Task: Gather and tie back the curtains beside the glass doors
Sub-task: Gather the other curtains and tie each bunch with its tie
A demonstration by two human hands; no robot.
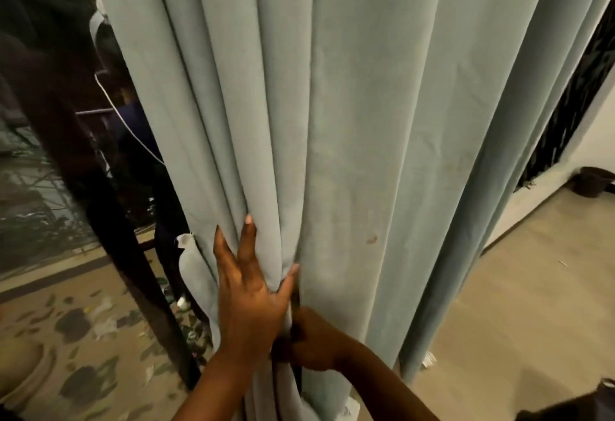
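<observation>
A pale blue-green curtain hangs in long folds and fills most of the view. My left hand lies against the left folds with its fingers spread upward and its thumb hooked round a bunch of fabric. My right hand is just below and right of it, fingers curled into a fold of the same curtain. A matching fabric tie-back strip hangs at the curtain's left edge, beside my left hand. The glass door with its dark frame stands to the left.
A patterned floor shows through the glass at lower left. Pale floor spreads to the right, with a dark pot by a black window grille. A white cord hangs near the door.
</observation>
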